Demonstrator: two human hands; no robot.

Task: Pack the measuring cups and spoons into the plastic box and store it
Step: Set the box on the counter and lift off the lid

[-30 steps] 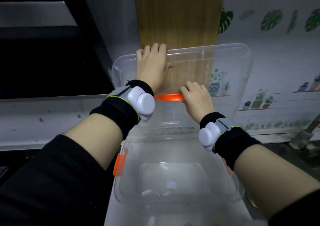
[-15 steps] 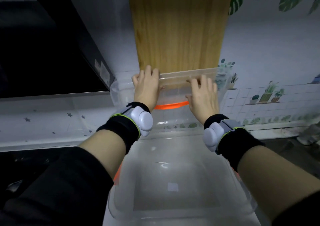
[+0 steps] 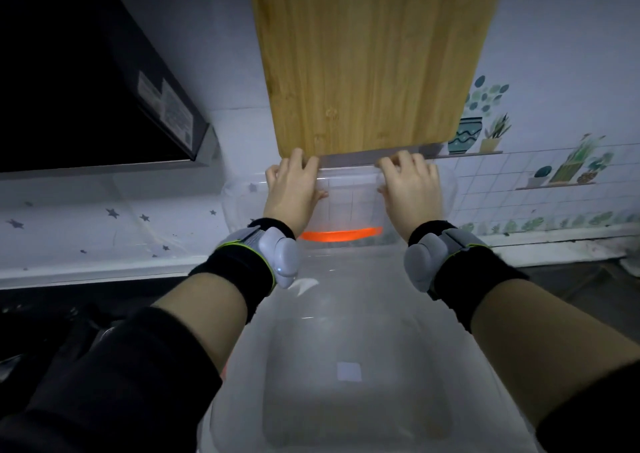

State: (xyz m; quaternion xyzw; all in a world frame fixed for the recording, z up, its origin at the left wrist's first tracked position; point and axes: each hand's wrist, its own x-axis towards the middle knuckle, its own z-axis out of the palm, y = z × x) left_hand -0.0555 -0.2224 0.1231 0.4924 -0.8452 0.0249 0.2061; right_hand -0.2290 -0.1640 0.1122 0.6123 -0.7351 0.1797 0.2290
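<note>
A clear plastic box [image 3: 356,348] lies open below me, and I see nothing inside it. Its clear lid [image 3: 349,203] stands tilted back toward the wall, with an orange handle [image 3: 341,235] showing through it. My left hand [image 3: 294,189] holds the lid's upper edge on the left, fingers curled over the rim. My right hand [image 3: 410,185] grips the same edge on the right. Both wrists wear black bands with grey devices. No measuring cups or spoons are in view.
A bamboo cutting board [image 3: 367,61] leans on the wall just behind the lid. A black range hood [image 3: 69,88] hangs at the upper left over a dark stove area [image 3: 52,314]. Tiled wall with plant stickers [image 3: 571,168] runs to the right above a dark countertop [image 3: 571,286].
The lid has swung back toward the wall. My right hand left the orange handle and took the lid's upper edge; my left hand stayed on that edge. The view tilted up.
</note>
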